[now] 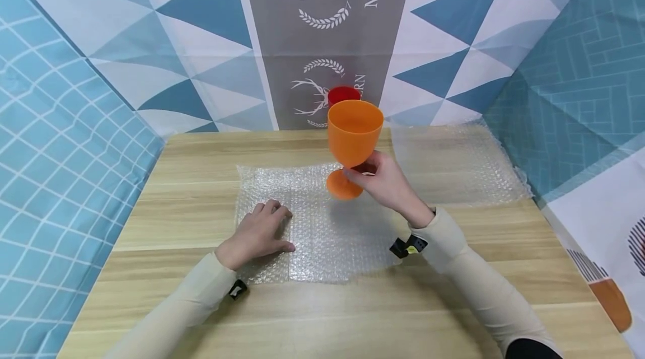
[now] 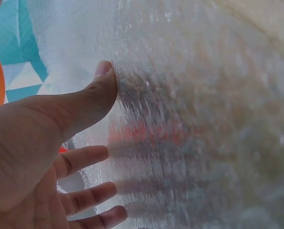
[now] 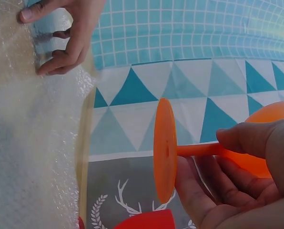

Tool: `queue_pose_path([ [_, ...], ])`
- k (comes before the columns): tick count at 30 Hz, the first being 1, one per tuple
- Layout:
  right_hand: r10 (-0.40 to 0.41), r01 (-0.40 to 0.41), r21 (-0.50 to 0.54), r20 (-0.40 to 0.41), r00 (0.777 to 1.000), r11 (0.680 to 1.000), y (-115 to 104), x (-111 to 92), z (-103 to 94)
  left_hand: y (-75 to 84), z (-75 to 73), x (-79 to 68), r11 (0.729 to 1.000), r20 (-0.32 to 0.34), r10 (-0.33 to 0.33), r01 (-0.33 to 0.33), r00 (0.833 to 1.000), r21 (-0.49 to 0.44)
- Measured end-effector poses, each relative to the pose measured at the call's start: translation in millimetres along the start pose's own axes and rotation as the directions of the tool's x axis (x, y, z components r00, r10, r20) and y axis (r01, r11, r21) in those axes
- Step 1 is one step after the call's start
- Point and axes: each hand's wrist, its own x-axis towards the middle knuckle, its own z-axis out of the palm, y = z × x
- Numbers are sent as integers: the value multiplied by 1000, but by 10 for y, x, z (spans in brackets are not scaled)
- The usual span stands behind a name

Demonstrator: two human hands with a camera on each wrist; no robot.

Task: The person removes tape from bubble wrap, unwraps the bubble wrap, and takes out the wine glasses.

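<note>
An orange plastic goblet is upright above a bubble wrap sheet spread on the table. My right hand grips it by the stem, thumb on one side and fingers on the other; the right wrist view shows its round foot standing free of the hand. My left hand rests with spread, slightly bent fingers on the left part of the sheet. In the left wrist view, its thumb and fingertips touch the bubble wrap.
A red cup stands behind the goblet, mostly hidden by it. Another bubble wrap sheet lies at the back right of the wooden table. Patterned cloth walls border the table at the back and sides.
</note>
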Motion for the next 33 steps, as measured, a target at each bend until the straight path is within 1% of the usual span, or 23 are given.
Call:
queue_pose_path([
  [12, 13, -14, -44, -20, 1000, 999, 22, 203, -12, -13, 0, 2, 1000, -5, 6, -6, 1000, -5],
  [15, 16, -18, -56, -35, 999, 998, 39, 251, -11, -8, -1, 0, 1000, -4, 4, -4, 1000, -9],
  [22, -12, 4, -87, -88, 996, 996, 89, 316, 23, -1, 25, -12, 1000, -4, 6, -6, 1000, -9],
  [29, -33, 29, -50, -88, 996, 998, 117, 398, 33, -12, 29, -19, 1000, -18, 11, -11, 1000, -2],
  [33, -18, 13, -60, -87, 996, 998, 108, 431, 36, -16, 21, -3, 1000, -9, 9, -9, 1000, -3],
])
